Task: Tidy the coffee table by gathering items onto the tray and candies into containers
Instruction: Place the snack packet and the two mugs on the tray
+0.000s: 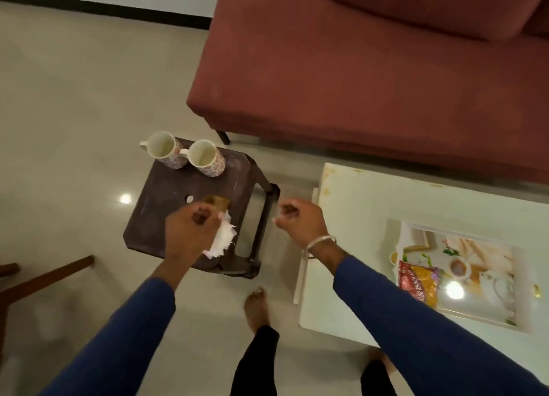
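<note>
A white crumpled tissue (222,238) is gripped in the left hand (190,232), the fingers being curled round it above the near right part of a dark brown plastic stool (166,199). Just beyond the knuckles, a small tan-coloured item (218,202) is seen lying on the stool top; its nature cannot be made out. Two floral-patterned mugs (185,153) are stood upright side by side, touching or nearly so, at the far edge of the stool, handles turned to the left, interiors apparently empty. The right hand (298,222) is held in the air between the stool and the white coffee table (356,205), fingers loosely curled; whether anything small is pinched in them cannot be told, as the frame is blurred there. A metal bangle (320,242) is worn on the right wrist. On the coffee table a printed tray (490,265) is placed, and a red and yellow snack packet (420,282) lies on its near left part. A red-brown sofa (371,68) is recorded behind the table and stool, standing on a pale tiled floor (74,98).
</note>
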